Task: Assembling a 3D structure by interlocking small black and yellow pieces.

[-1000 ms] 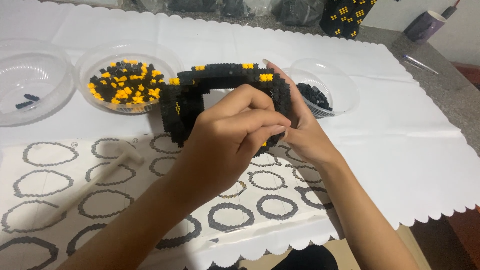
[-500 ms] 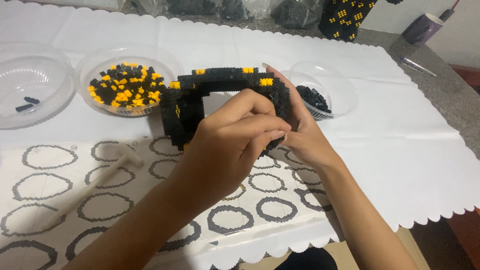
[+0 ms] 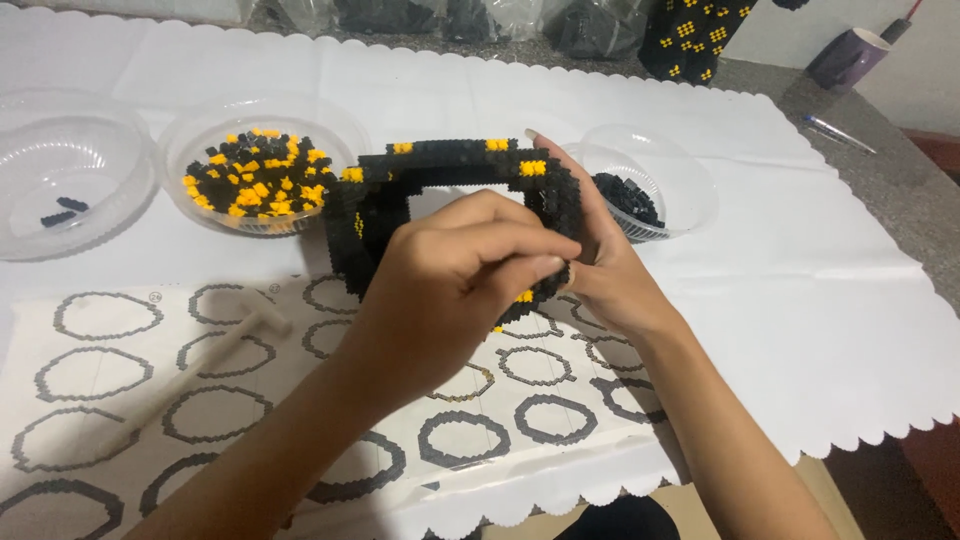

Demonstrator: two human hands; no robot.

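The block frame point(image 3: 450, 190), a black ring-shaped build with a few yellow pieces, stands upright on the table point(image 3: 820, 270) between your two hands, just above the printed sheet of ring outlines point(image 3: 250, 400). Your left hand point(image 3: 450, 290) is in front of its lower right part, fingers point(image 3: 520, 268) curled in and pinched together against the frame (whether a loose piece sits between them, you cannot tell from here). Your right hand point(image 3: 600, 270) grips the frame's right side, its fingers wrapped around the black wall. To the left of the frame sits a clear bowl of black and yellow pieces point(image 3: 260, 180), and further left a nearly empty clear bowl point(image 3: 70, 170) with a couple of dark bits. Just behind your right hand is another clear bowl of black pieces point(image 3: 640, 190). A small white hammer point(image 3: 200, 360) lies on the printed sheet, well apart from your hands.
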